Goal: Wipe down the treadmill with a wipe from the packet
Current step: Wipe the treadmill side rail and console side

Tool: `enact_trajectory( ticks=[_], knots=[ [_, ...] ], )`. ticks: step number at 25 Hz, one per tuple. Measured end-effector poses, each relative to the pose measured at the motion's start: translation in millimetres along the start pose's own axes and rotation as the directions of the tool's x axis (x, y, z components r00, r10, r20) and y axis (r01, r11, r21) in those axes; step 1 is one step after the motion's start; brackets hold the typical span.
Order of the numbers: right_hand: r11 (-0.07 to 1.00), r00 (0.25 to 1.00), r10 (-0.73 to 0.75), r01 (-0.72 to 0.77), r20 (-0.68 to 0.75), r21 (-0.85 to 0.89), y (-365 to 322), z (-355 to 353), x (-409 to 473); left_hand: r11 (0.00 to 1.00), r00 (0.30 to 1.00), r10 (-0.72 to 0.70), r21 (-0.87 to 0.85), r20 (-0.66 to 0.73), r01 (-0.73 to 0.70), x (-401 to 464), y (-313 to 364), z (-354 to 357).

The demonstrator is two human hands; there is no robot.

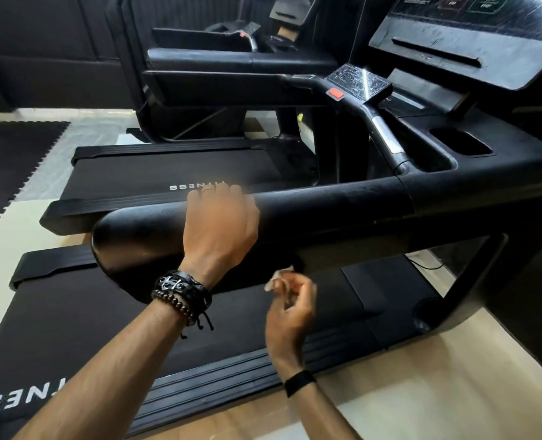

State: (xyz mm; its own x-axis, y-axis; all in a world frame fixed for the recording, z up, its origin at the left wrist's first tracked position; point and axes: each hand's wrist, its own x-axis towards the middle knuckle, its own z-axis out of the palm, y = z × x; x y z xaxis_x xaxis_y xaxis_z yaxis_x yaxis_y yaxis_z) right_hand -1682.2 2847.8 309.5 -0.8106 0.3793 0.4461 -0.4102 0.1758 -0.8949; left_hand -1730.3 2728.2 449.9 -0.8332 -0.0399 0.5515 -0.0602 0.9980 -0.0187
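Note:
A black treadmill fills the view, and its thick padded side handrail (326, 211) runs across the middle. My left hand (220, 223) rests on top of the rail with its fingers curled over the far side. Under the rail, my right hand (290, 308) pinches a small crumpled white wipe (277, 279) and holds it up against the rail's underside. The running belt (72, 312) lies below my arms. No packet of wipes shows in the view.
The console (473, 49) and a cup holder (460, 142) sit at the upper right, with a red stop button (335, 94) on the centre handle. A second treadmill (174, 173) stands parallel beyond. Black foam mats (12, 160) cover the floor at left; wooden floor (422, 376) lies at right.

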Motion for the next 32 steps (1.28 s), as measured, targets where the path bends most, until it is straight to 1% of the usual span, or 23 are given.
enact_trajectory(
  ticks=[1,2,4,6,7,8,10,11,12,14,15,17,18,19,21,22,23,24,26,27,28,30,32],
  knots=[
    [1.0,0.998,0.018,-0.018,-0.055,-0.006,4,-5,11,1.0,1.0,0.018,0.02,0.006,-0.018,-3,-1,0],
    [0.999,0.988,0.031,-0.032,-0.15,-0.005,6,-10,27,0.999,0.999,0.031,0.037,0.012,-0.032,-7,-2,1],
    [0.996,0.932,0.083,-0.065,-0.352,0.061,1,-17,64,0.997,0.999,0.041,0.06,0.018,-0.042,-11,-3,1],
    [0.996,0.905,0.069,-0.037,-0.42,0.083,-6,-12,78,0.997,0.999,0.03,0.073,0.034,-0.033,-12,-1,0],
    [0.998,0.911,0.026,-0.002,-0.411,0.059,-10,-5,70,0.997,0.999,0.024,0.079,0.042,-0.027,-12,0,0],
    [0.999,0.936,-0.021,0.037,-0.351,0.037,-10,2,55,0.996,0.999,0.02,0.083,0.045,-0.024,-12,0,0],
    [0.999,0.985,-0.041,0.046,-0.168,0.022,-6,10,16,0.996,0.999,0.021,0.08,0.048,-0.025,-12,0,0],
    [0.999,0.994,-0.028,0.031,-0.11,0.026,-4,9,4,0.997,0.999,0.024,0.076,0.045,-0.027,-13,0,0],
    [0.999,0.994,-0.007,0.011,-0.11,0.037,0,6,6,0.997,0.999,0.024,0.073,0.038,-0.027,-13,1,0],
    [0.997,0.963,0.058,-0.044,-0.262,0.059,6,-6,37,0.998,0.999,0.016,0.061,0.029,-0.018,-12,2,0],
    [0.994,0.927,0.102,-0.082,-0.362,0.072,5,-12,58,0.998,1.0,0.009,0.054,0.029,-0.011,-12,3,-1],
    [0.989,0.878,0.141,-0.108,-0.458,0.097,-1,-14,81,0.999,0.999,-0.008,0.044,0.032,0.007,-12,4,-2],
    [0.992,0.884,0.118,-0.091,-0.452,0.082,-5,-9,76,0.999,0.999,-0.017,0.038,0.031,0.016,-12,5,-1],
    [0.997,0.912,0.077,-0.058,-0.404,0.059,-6,-2,61,0.999,0.999,-0.025,0.033,0.028,0.024,-12,5,-1],
    [1.0,0.975,0.008,-0.004,-0.221,0.021,-4,5,23,0.999,0.999,-0.028,0.021,0.021,0.027,-12,5,-1],
    [1.0,0.986,0.009,-0.007,-0.166,0.014,1,1,16,1.0,1.0,-0.023,0.015,0.014,0.023,-12,5,-1],
    [0.999,0.981,0.042,-0.037,-0.188,0.033,7,-4,24,1.0,1.0,-0.02,0.012,0.012,0.02,-12,6,-2],
    [0.994,0.961,0.094,-0.076,-0.261,0.08,14,-13,43,1.0,1.0,-0.02,0.011,0.017,0.02,-12,6,-2],
    [0.964,0.866,0.239,-0.157,-0.439,0.213,19,-36,94,1.0,1.0,-0.023,0.016,0.021,0.023,-11,5,-3],
    [0.952,0.827,0.282,-0.179,-0.486,0.248,19,-45,117,0.999,0.999,-0.029,0.016,0.018,0.028,-12,6,-4],
    [0.953,0.82,0.282,-0.178,-0.499,0.246,16,-48,128,0.999,0.999,-0.039,0.012,0.015,0.039,-12,7,-4],
    [0.982,0.857,0.179,-0.124,-0.482,0.145,10,-37,114,0.998,0.998,-0.06,-0.004,0.007,0.06,-11,10,-4],
    [0.997,0.933,0.063,-0.045,-0.356,0.058,4,-24,70,0.997,0.997,-0.074,-0.009,0.012,0.074,-10,11,-4]
  ],
)
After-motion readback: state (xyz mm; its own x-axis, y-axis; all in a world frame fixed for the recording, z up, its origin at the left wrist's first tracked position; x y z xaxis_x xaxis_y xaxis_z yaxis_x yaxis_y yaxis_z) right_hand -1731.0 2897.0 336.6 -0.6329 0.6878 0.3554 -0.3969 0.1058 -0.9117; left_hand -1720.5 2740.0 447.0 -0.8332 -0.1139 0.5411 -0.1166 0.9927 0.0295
